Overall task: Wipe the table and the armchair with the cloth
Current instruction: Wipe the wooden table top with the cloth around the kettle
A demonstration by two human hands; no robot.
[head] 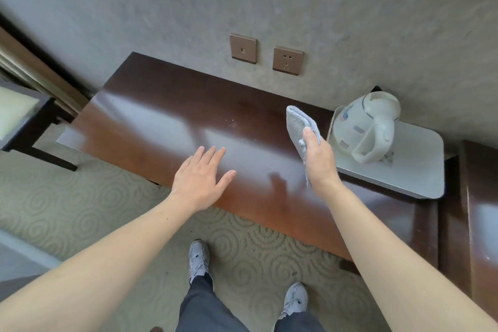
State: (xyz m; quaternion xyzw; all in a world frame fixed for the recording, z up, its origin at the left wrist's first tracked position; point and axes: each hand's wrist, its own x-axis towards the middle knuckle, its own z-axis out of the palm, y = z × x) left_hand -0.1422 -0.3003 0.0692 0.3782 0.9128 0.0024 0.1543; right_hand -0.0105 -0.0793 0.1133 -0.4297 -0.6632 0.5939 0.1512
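A dark brown glossy wooden table (151, 116) stands against the wall in front of me. My right hand (319, 159) grips a folded light-blue cloth (297, 121) and holds it upright above the table's right part. My left hand (200, 178) hovers over the table's front edge with its fingers straight and spread, holding nothing. A few small white specks (233, 122) lie on the tabletop near its middle. At the far left edge, part of an armchair (18, 121) shows a dark frame and a pale cushion.
A white electric kettle (369, 127) stands on a white tray (420, 167) at the table's right end. Two brown wall plates (287, 60) sit on the grey wall behind. Dark wooden furniture (479, 210) stands at the right. Patterned carpet (80, 210) and my shoes lie below.
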